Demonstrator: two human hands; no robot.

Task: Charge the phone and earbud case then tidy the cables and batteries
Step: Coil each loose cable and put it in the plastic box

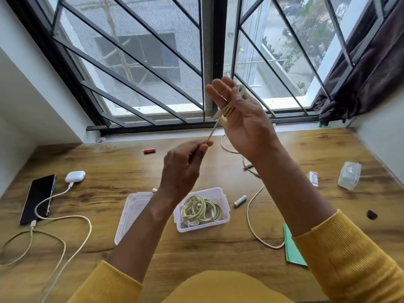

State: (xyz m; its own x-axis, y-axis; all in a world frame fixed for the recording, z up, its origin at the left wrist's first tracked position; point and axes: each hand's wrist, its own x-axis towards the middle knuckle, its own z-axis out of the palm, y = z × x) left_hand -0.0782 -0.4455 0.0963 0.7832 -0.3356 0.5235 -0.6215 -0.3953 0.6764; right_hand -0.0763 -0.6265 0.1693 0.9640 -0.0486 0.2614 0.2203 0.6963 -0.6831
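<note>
Already charging at 9 o'clock: phone (38,199) and earbud case (75,176). Left hand (184,169) pinching cable (227,109), winding it round right hand (241,114), fingers mostly straight. Coiled cables in box (202,209) at 6 o'clock. Left to do: batteries (240,200), loose at 3 o'clock.

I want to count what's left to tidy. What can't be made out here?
Head view:
- Loose cable: its middle runs behind the right hand's forearm.
- Charging cables: cut off by the left edge; plugs unseen.
- Battery labels: too small.
- Lid: partly behind the left hand's forearm.
</note>
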